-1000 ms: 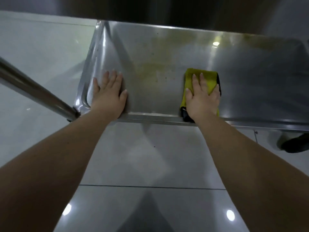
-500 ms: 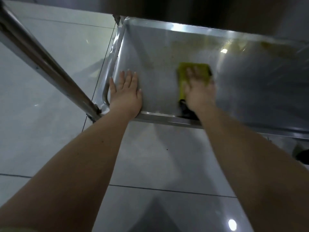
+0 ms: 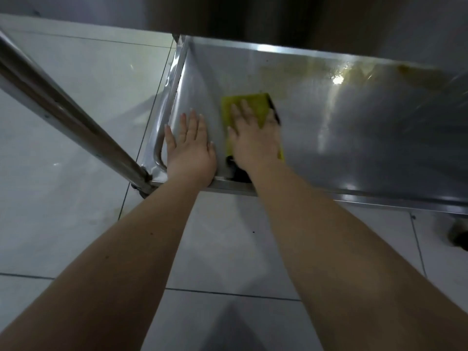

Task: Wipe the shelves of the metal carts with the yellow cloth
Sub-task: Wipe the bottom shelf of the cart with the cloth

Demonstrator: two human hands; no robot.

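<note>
Cloth [image 3: 253, 103]: lying on shelf [image 3: 354, 148], left end, having slid leftward beside left hand [image 3: 191, 148]. Right hand [image 3: 253, 140] pressing it, grip spread flat; left hand bracing, flat. Far stains [image 3: 415, 77], apparently grease, awaiting wiping.

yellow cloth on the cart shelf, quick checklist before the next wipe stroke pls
1. The yellow cloth lies flat on the shelf: ok.
2. The right hand presses the cloth with straight fingers: ok.
3. The left hand rests flat on the shelf beside the cloth, apart from it: ok.
4. Far edge of the shelf wiped: not ok, a yellowish-brown stain shows there.
5. Underside of the cloth clean enough for another pass: cannot tell, it is hidden.
</note>
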